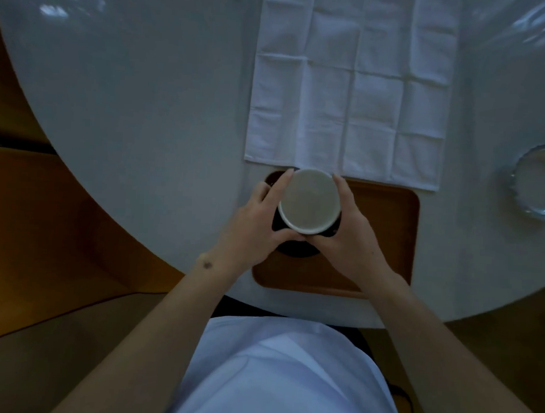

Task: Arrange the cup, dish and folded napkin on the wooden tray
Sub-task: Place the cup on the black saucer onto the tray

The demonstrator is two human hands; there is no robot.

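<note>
Fingers, left hand (258, 218): curled round the left side of the cup (309, 200), forefinger laid along the rim toward the far side, thumb near the base at the front. Holding.

Fingers, right hand (347, 227): wrapped round the right side of the same cup, fingertips reaching the far rim, thumb meeting the left thumb at the near side. Holding.

Cup: pale inside, white rim, dark outer wall; upright, seen from straight above. It stands over a dark round dish (297, 250), of which only a near arc and a far-left sliver show. Whether the cup already rests on the dish or hangs just above it cannot be told from this angle.

Wooden tray (384, 235): rounded corners, raised lip, at the near edge of the surface. Dish and cup occupy its left half; the right half shows bare wood.

Napkin (349, 85): white cloth, spread flat and creased in a grid, on the surface beyond the tray, its near hem overlapping the tray's far edge. Not yet folded, not yet on the tray.

Surface (145, 93): round, pale. A glass dish (534, 181) sits at its right edge, well apart from the tray.

Step in hand, by judgement: seating the cup on the dish.

Next move, by judgement: release both hands without tipping the cup, then fold the cloth along its creases and lay it on the tray's free right half.
</note>
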